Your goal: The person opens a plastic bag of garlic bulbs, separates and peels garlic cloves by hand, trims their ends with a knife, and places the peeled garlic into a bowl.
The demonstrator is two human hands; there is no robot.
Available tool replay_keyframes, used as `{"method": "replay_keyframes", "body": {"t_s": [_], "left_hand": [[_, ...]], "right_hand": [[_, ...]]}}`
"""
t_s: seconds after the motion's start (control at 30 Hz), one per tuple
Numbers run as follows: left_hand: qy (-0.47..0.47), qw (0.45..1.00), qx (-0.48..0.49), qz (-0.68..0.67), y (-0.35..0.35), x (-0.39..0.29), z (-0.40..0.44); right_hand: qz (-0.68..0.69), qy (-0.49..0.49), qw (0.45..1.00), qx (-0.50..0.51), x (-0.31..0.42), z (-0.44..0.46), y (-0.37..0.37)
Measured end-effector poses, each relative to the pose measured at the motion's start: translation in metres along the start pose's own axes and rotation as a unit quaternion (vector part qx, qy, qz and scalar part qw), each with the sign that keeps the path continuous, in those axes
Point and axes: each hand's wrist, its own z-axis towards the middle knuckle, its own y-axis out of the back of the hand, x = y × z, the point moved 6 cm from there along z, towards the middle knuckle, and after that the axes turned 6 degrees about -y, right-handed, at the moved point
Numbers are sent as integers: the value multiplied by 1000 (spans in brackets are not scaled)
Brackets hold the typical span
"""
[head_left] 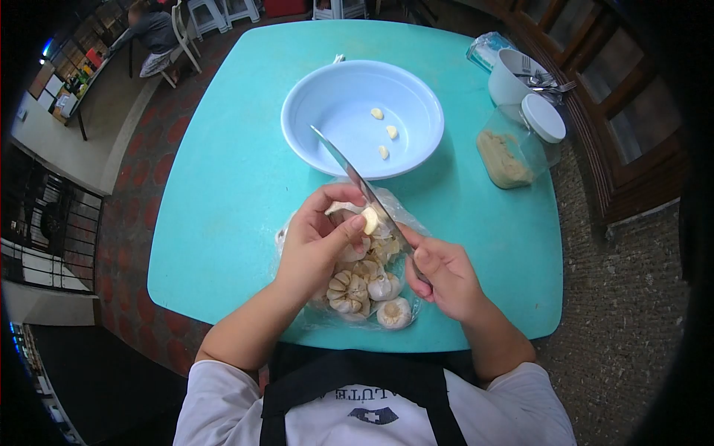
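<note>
Between the thumb and fingers of my left hand [323, 234] is a pale garlic clove [370, 220], with some loose skin by the fingers. My right hand [446, 275] grips a knife [357, 180], its blade slanting up and left past the clove, the tip over the bowl. Below both hands, a clear plastic bag [312, 318] lies on the table with whole garlic bulbs [394, 313], an opened bulb [348, 291] and papery skins. Beyond the hands stands a light blue bowl [320, 111] holding three peeled cloves [392, 132].
The turquoise table [223, 186] has rounded corners. On its right side are a jar [509, 152] with a white lid and tan contents, a white container [512, 88] of forks, and a blue-white packet [487, 50]. A person [155, 37] sits in a chair far left.
</note>
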Motion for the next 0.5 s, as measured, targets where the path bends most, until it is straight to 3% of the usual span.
{"method": "replay_keyframes", "body": {"t_s": [0.07,0.17,0.27,0.5], "left_hand": [[-49,997,20,50,6,-1,-1],[-13,999,-14,34,3,-3,-1],[-58,995,24,76,3,-5,1],[-24,995,79,60,0,-8,6]], "right_hand": [[-2,1,1000,-4,-1,0,-1],[4,9,1000,1,-2,1,-1],[13,1,1000,-2,-1,1,-1],[27,-28,999,20,2,-2,1]]}}
